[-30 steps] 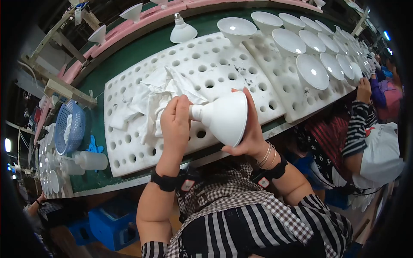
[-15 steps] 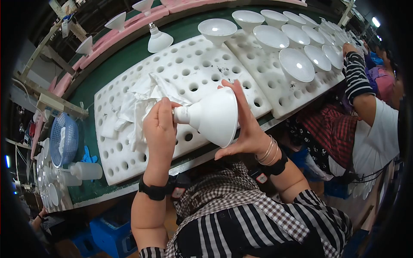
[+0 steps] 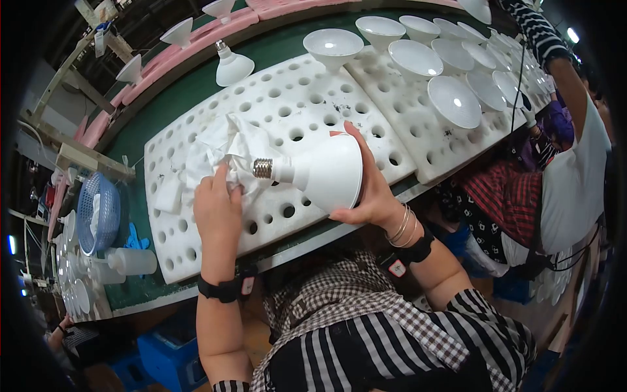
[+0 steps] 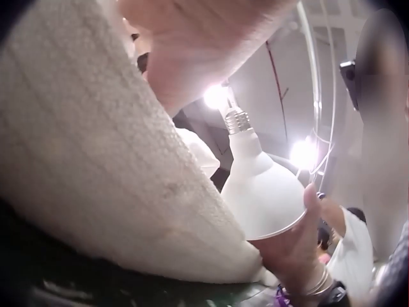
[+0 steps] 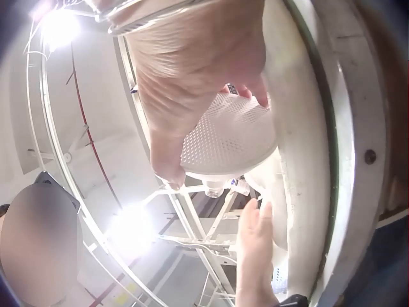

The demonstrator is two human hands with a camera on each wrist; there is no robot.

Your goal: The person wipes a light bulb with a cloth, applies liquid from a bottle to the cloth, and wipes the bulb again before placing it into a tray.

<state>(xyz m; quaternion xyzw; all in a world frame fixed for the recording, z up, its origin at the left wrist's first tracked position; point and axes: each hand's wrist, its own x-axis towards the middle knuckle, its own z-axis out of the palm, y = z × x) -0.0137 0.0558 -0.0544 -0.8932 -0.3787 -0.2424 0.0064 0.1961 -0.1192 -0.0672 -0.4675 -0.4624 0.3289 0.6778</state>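
Note:
My right hand holds a white PAR-style lamp bulb by its wide face, the thumb on the near rim and fingers on the far rim. The bulb lies sideways in the head view, its bare metal screw base pointing left. In the right wrist view the dimpled lens shows under the palm. My left hand is apart from the bulb, fingertips at the crumpled white cloth on the foam board. Its fingers look fairly straight in the right wrist view.
Several lamp bulbs stand lens-up in a second holed foam board at right. One bulb rests lens-down on the green table behind. At left are a blue basket and plastic bottles. Another person's striped sleeve reaches in at far right.
My left hand has left the bulb's base and moved left to the cloth, exposing the metal screw thread. The right hand still holds the bulb. The neighbouring person's arm has reached further over the table.

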